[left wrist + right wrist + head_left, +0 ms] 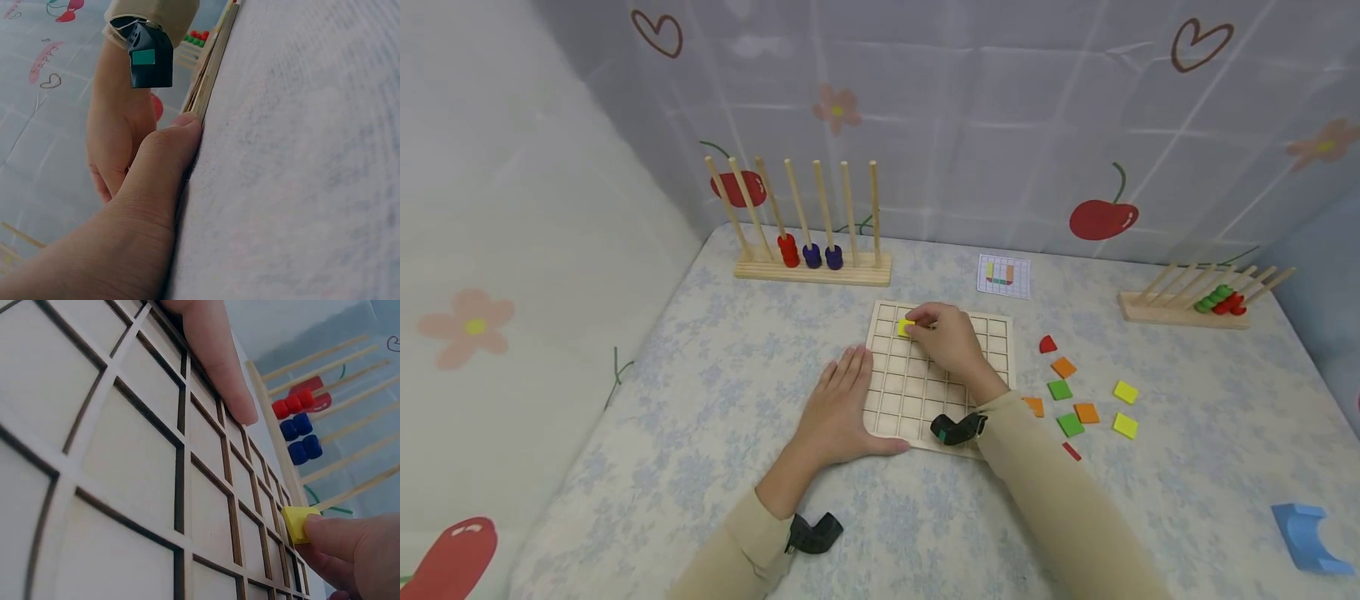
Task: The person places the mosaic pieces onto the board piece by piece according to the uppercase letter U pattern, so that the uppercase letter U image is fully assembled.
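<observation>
A square wooden grid board [917, 387] lies on the table. My right hand [951, 337] pinches a yellow square tile [905, 328] between thumb and fingertips at the board's upper left cells. In the right wrist view the yellow tile [297, 525] stands tilted close over the far cells, the thumb on its face. My left hand [838, 408] lies flat with fingers straight along the board's left edge. Its thumb [169, 140] touches the near edge in the left wrist view.
Loose orange, green, yellow and red tiles [1086, 412] lie right of the board. A pattern card [1003, 287] sits behind it. Peg racks with beads stand at the back left [812, 271] and back right [1183, 315]. A blue curved piece [1303, 537] rests at the right front.
</observation>
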Available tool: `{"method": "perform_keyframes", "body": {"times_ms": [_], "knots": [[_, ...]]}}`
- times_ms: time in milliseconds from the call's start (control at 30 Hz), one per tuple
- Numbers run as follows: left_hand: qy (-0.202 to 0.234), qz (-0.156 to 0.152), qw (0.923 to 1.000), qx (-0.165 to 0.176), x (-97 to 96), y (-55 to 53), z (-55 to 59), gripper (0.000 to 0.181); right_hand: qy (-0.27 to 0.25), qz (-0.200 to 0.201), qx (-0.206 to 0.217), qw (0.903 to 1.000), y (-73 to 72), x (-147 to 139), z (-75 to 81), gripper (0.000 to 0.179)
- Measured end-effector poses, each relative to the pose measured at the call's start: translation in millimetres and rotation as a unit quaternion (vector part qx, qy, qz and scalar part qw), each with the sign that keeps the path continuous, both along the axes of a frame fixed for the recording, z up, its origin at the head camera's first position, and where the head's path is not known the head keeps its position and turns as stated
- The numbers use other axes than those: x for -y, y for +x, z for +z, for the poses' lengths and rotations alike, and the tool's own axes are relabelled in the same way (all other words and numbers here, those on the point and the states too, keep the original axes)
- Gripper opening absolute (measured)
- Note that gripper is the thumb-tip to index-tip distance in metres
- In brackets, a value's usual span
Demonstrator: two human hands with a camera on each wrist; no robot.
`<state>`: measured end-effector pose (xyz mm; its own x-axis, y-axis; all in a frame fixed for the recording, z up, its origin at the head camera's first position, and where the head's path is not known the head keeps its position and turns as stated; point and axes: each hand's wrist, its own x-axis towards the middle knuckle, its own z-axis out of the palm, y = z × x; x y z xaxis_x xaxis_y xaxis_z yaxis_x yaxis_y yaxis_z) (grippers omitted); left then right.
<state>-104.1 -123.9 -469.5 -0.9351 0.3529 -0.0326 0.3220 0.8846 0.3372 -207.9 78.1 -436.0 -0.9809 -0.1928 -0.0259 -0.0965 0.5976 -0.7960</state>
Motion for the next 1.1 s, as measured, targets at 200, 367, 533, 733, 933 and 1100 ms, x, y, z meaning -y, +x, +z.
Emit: {"method": "perform_keyframes", "body": {"times_ms": [200, 367, 533, 733, 933, 1100], "knots": [[0.0, 0.0, 1.0, -0.008, 0.0, 0.2, 0.1, 0.142, 0.014, -0.002, -0.003, 0.9999, -0.8, 4, -1.3, 0.018], [0.007, -0.001, 0.9999, -0.008, 0.4, 1.6, 1.5, 0.141, 0.02, 0.0, -0.005, 0.9998, 0.0, 6, -1.6, 0.018], [0.004, -0.002, 1.0, -0.003, 0.7, 1.2, 1.4, 0.141, 0.045, 0.001, -0.014, 0.9989, 0.5, 7, -1.2, 0.019], [0.005, -0.003, 1.0, -0.006, 0.3, 0.5, 1.1, 0.142, 0.084, 0.016, -0.021, 0.9962, 0.7, 7, 0.0, 0.025], [0.003, -0.003, 1.0, -0.005, -0.3, 0.2, -0.6, 0.142, 0.103, 0.049, -0.029, 0.993, 2.1, 1, 1.0, 0.027], [-0.003, 0.001, 1.0, -0.002, -0.6, 0.3, -0.7, 0.143, 0.097, 0.066, -0.037, 0.9924, 6.7, -11, 6.6, 0.027]]}}
